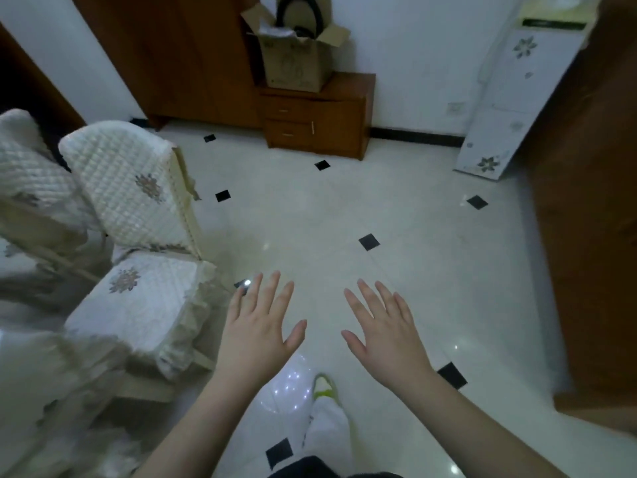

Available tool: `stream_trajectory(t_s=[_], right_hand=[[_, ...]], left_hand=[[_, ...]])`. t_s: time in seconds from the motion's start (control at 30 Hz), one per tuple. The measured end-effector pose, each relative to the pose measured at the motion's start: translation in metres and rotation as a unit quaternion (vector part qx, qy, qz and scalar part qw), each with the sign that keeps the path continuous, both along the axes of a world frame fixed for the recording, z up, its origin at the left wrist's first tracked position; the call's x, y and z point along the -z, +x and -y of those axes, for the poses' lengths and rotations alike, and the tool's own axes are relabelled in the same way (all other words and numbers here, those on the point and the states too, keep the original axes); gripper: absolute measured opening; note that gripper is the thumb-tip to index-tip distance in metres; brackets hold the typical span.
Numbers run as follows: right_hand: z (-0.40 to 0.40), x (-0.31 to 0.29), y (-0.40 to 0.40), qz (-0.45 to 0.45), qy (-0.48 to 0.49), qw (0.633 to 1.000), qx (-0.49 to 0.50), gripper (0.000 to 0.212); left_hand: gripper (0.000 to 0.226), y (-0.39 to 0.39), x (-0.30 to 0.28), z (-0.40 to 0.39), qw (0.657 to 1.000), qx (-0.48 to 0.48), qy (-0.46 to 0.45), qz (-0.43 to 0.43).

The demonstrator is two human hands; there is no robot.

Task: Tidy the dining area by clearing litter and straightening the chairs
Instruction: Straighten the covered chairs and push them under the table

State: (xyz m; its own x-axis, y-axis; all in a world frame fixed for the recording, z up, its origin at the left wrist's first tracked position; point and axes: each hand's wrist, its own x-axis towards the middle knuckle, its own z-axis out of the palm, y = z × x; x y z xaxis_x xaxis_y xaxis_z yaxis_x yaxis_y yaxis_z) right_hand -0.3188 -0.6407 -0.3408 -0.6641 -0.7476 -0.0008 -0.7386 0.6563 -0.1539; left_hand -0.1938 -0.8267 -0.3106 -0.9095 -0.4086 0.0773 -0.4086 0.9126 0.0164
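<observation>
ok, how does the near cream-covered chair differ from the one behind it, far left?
The near quilted cream-covered chair shows both backrest and seat; the far-left quilted chair shows mostly its backrest, cut off by the frame edge. The near one stands closer to the open left hand. Both wear matching covers with a floral motif.

Chair (138,208): quilted cream cloth cover, matt. Floor (344,208): glossy smooth tile. Cabinet (317,122): polished wood. Box (296,60): matt cardboard.

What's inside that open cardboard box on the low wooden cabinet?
The cardboard box on the low cabinet has its flaps open. A dark curved ring-like object sticks out above crumpled pale wrapping. The box walls hide anything deeper.
</observation>
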Motion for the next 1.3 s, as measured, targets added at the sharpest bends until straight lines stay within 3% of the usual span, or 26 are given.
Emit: stream_trajectory(t_s=[0.2,0.43,0.63,0.87,1.1,1.3], right_hand=[[0.083,0.003,-0.071,-0.018,0.036,0.998,-0.047,0.063],[0.176,-0.02,-0.155,-0.058,0.023,0.995,-0.082,0.07],[0.233,-0.03,-0.248,-0.075,0.03,0.995,-0.064,0.066],[0.297,-0.02,-0.363,-0.066,0.017,0.992,-0.109,0.067],[0.363,-0.04,-0.468,-0.063,-0.012,0.986,-0.151,0.062],[0.439,-0.035,-0.506,-0.037,-0.012,0.978,-0.204,0.065]], left_hand=[[0.065,-0.06,0.009,0.076,0.997,-0.061,0.039,-0.008],[0.064,-0.134,-0.003,0.152,0.999,-0.013,0.02,-0.04],[0.065,-0.203,-0.009,0.219,0.993,-0.09,0.02,-0.076],[0.064,-0.3,0.008,0.259,0.989,-0.141,0.036,-0.033],[0.063,-0.404,-0.029,0.321,0.98,-0.186,0.014,-0.065],[0.062,-0.431,-0.023,0.373,0.97,-0.235,0.011,-0.067]])
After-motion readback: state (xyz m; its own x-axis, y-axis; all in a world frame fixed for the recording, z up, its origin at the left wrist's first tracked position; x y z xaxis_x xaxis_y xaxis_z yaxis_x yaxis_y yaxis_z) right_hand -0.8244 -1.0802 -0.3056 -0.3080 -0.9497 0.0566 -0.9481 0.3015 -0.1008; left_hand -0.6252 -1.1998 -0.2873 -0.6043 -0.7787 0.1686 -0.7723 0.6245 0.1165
